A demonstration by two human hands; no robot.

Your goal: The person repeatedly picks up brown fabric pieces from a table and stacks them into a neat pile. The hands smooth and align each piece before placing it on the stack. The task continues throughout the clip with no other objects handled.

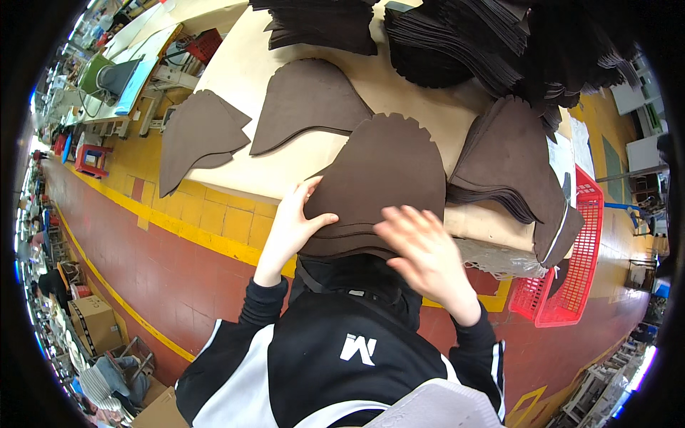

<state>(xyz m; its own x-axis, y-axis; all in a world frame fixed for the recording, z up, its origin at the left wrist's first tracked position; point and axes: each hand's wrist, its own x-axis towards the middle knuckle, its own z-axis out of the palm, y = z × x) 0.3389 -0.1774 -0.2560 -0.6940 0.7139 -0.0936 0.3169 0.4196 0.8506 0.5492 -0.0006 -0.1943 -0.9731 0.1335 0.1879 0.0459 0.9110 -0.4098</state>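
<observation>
A few dark brown, flat cut pieces [379, 171] with a notched, rounded top lie in front of me at the table's near edge, their lower edges fanned in steps. My left hand [296, 220] grips their left edge, thumb on top and the other fingers partly hidden at the side. Over the lower right part hovers or rests my right hand [422, 250], slightly blurred, its fingers stretched out; whether it touches the surface I cannot tell. Another brown piece [308, 100] lies flat behind them, and overlapping brown pieces [203, 135] hang over the table's left edge.
The pale table [235, 75] carries a stack of brown pieces [503, 160] at right and tall dark stacks [457, 43] at the back. A red plastic basket [589, 250] stands beyond the right edge. A red stool [93, 160] and a cardboard box [96, 324] are at left.
</observation>
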